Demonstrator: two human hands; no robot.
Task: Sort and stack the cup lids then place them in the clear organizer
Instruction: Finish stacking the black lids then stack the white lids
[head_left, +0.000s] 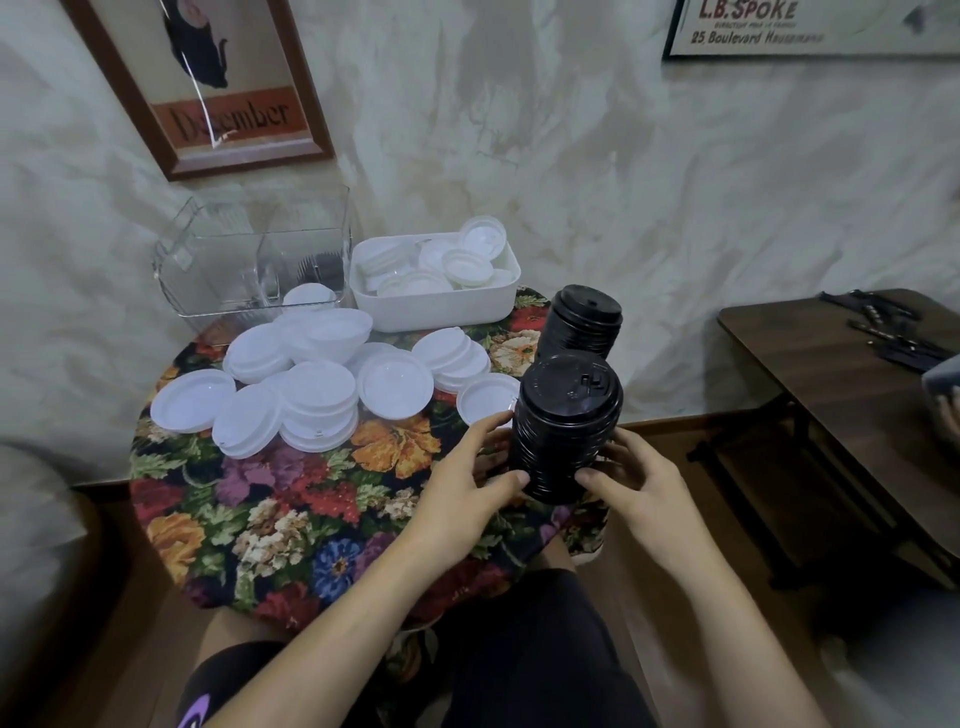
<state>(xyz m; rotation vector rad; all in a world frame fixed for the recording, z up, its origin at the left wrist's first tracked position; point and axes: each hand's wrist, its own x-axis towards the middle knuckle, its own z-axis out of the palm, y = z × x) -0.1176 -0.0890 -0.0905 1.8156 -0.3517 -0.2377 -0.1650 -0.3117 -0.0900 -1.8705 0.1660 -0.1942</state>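
A tall stack of black cup lids (566, 415) stands at the right edge of the round table. My left hand (467, 488) grips its lower left side and my right hand (634, 483) grips its lower right side. A second black lid stack (582, 319) stands just behind it. Loose and partly stacked white lids (322, 395) cover the table's far left half. The clear organizer (260, 260) sits at the back left against the wall, with a white lid and some dark lids visible inside.
A white tub (436, 306) holding more white lids stands at the back, right of the organizer. The floral tablecloth (291, 519) shows in front. A dark wooden side table (841, 379) with dark items stands to the right. Framed posters hang on the wall.
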